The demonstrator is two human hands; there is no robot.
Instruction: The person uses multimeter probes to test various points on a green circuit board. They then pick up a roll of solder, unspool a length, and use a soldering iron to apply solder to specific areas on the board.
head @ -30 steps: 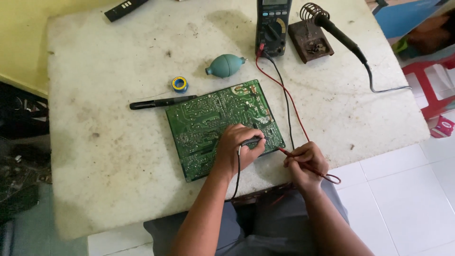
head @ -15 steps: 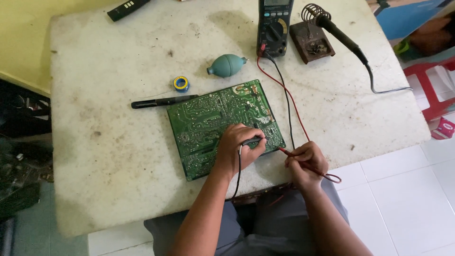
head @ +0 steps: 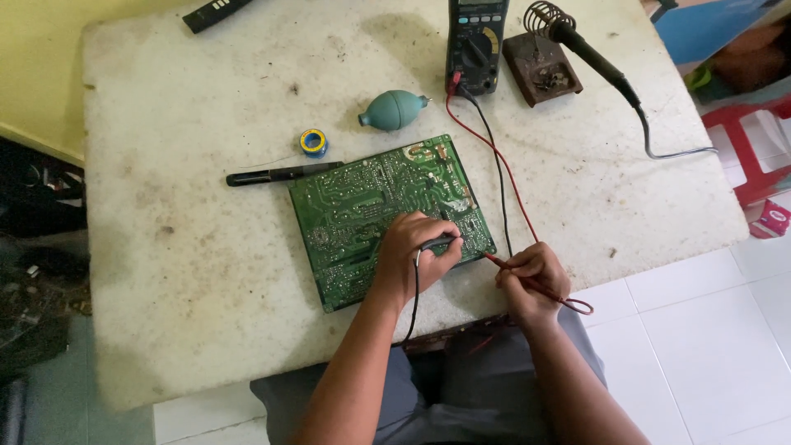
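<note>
Left hand (head: 416, 247) clenched around black probe (head: 438, 242), tip pressed on the green circuit board (head: 362, 206); exact contact spot hidden by the fingers. Right hand (head: 531, 280) grips red probe (head: 498, 262), tip at the board's right lower edge, too small to tell if touching. Board lies flat mid-table, slightly rotated. Red and black leads run up to the meter (head: 475, 41), top cut off by the frame. Black remote-like thing (head: 216, 12) at top edge, cut off. Soldering iron (head: 593, 53) rests in coil stand on a brown base (head: 541, 70) holding dark residue, hard to make out. Teal blower bulb (head: 394, 110), small blue-yellow solder spool (head: 313, 142), black pen-like tool (head: 280, 174) left of board. White stained table (head: 165, 247). Red-white packet (head: 773, 218) on floor at right, partly cut off.
</note>
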